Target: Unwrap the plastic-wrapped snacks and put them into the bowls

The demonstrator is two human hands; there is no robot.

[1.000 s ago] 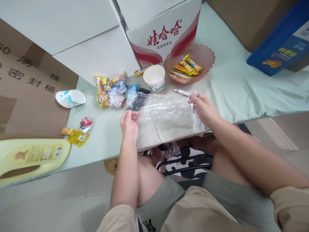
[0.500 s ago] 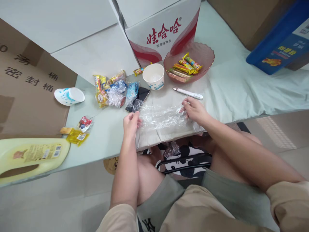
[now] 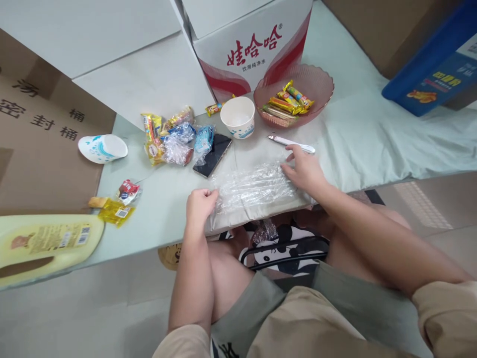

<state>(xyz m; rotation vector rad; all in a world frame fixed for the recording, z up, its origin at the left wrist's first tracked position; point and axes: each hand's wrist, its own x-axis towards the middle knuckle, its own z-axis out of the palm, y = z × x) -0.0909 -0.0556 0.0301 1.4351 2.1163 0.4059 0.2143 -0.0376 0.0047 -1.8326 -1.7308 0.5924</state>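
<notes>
A crinkled sheet of clear plastic film (image 3: pixel 253 188) lies spread on the cloth-covered table edge in front of me. My left hand (image 3: pixel 201 206) is closed in a pinch on the film's left edge. At the film's right end is my right hand (image 3: pixel 304 169), its thumb against the plastic and its fingers apart. Just beyond those fingers lies a white utility knife (image 3: pixel 292 143), partly covered by a fingertip. A dark smartphone (image 3: pixel 213 156) rests behind the film, with wrapped snacks (image 3: pixel 179 141) on its left.
A paper cup (image 3: pixel 238 119) stands near a pink glass bowl (image 3: pixel 316 82) with snack sticks. Another cup (image 3: pixel 102 148) lies tipped at left, beyond wrappers (image 3: pixel 117 211) and a yellow jug (image 3: pixel 55 238). Behind are a white carton (image 3: pixel 257 49) and a blue container (image 3: pixel 421 74).
The film has come down towards me, flatter on the table, uncovering the phone. My left hand moved nearer with it; my right fingers spread from their pinch.
</notes>
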